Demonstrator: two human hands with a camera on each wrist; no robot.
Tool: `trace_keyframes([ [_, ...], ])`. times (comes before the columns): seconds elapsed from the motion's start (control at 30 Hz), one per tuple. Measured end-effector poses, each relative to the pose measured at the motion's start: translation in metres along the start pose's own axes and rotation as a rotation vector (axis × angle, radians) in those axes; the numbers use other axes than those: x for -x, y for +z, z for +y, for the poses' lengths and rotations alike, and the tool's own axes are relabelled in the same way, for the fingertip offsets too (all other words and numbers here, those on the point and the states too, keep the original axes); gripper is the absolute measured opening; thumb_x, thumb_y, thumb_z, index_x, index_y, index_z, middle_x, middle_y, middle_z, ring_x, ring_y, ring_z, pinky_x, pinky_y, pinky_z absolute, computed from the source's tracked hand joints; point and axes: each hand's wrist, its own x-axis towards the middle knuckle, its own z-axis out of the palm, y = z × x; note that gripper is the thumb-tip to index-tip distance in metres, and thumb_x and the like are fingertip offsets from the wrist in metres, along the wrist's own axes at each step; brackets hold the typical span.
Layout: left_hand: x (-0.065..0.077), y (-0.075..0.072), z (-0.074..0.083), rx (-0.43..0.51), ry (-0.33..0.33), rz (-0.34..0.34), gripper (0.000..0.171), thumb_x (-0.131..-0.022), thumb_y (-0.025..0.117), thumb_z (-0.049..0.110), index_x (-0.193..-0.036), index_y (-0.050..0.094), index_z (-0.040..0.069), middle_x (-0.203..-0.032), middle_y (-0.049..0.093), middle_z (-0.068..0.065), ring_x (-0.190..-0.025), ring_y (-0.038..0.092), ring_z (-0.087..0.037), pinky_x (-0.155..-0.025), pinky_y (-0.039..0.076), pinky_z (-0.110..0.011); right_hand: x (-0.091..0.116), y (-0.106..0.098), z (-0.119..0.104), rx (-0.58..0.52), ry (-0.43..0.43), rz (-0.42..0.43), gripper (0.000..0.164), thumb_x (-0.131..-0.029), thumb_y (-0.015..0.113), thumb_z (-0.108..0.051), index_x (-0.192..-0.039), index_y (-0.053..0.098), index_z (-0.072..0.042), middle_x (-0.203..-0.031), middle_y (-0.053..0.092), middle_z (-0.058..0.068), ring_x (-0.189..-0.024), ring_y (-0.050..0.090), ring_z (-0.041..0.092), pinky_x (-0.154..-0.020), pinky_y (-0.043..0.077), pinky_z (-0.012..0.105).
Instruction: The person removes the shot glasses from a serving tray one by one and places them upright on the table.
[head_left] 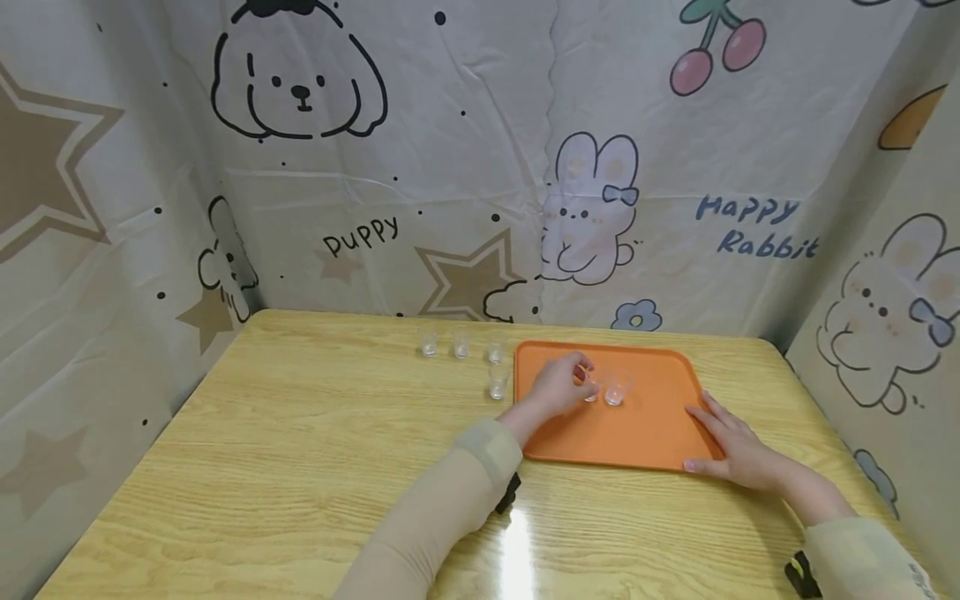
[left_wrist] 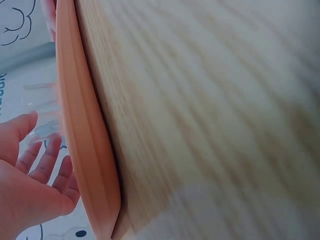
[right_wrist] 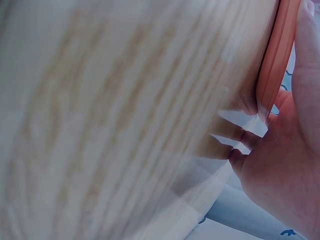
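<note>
My left hand (head_left: 558, 385) reaches over the orange tray (head_left: 600, 442), with thumb and fingers around a small clear glass (head_left: 591, 392). In the left wrist view that glass (left_wrist: 46, 129) shows between the thumb and fingertips of the left hand (left_wrist: 35, 185). A second clear glass (head_left: 615, 393) stands on the tray just to its right. My right hand (head_left: 738, 446) rests at the tray's front right corner, fingers spread along the side and thumb at the front edge. In the right wrist view, the right hand (right_wrist: 280, 155) lies against the tray's end.
Left of the tray, a small glass (head_left: 497, 385) stands close to its edge, with another glass (head_left: 496, 352) behind it. Two more, a glass (head_left: 461, 346) and a glass (head_left: 428, 344), line up farther left. A printed cloth (head_left: 450, 167) hangs behind the wooden table (head_left: 300, 433).
</note>
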Motion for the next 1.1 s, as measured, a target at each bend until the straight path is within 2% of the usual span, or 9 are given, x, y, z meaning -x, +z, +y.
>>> trace_keyframes([
  [0.23,0.002,-0.004,0.002,0.011,-0.021,-0.022,0.026,-0.087,0.069,0.026,-0.109,0.059,0.016,-0.097,0.060,0.000,-0.077,0.050,-0.011,-0.063,0.042,-0.021,-0.001,0.000,-0.001,0.005,-0.011,0.008,0.087,-0.080,0.074,-0.035,-0.141,0.029,0.008,-0.151,0.007,0.032,-0.129,0.014,0.060,-0.093,0.018,0.074],
  [0.57,0.015,-0.027,0.016,0.061,-0.035,-0.049,0.028,-0.085,0.071,0.026,-0.108,0.058,0.015,-0.094,0.060,0.000,-0.075,0.052,-0.010,-0.062,0.042,-0.021,-0.002,0.001,0.000,0.003,0.016,-0.011,0.089,-0.080,0.073,-0.037,-0.142,0.028,0.007,-0.151,0.005,0.032,-0.129,0.013,0.059,-0.094,0.017,0.075],
  [0.9,0.034,-0.066,0.029,0.119,0.053,-0.077,0.032,-0.085,0.071,0.023,-0.112,0.060,0.010,-0.095,0.059,0.000,-0.081,0.053,-0.011,-0.065,0.045,-0.020,-0.001,0.000,-0.001,0.003,0.011,-0.004,0.088,-0.079,0.074,-0.036,-0.142,0.029,0.008,-0.151,0.006,0.032,-0.129,0.013,0.059,-0.094,0.018,0.074],
  [1.1,0.049,-0.095,0.033,0.174,0.064,-0.075,0.032,-0.085,0.070,0.025,-0.112,0.059,0.012,-0.098,0.059,0.000,-0.085,0.054,-0.012,-0.067,0.046,-0.022,0.000,0.000,-0.002,0.012,0.013,-0.003,0.088,-0.079,0.074,-0.035,-0.142,0.029,0.008,-0.151,0.007,0.032,-0.129,0.014,0.059,-0.094,0.019,0.074],
])
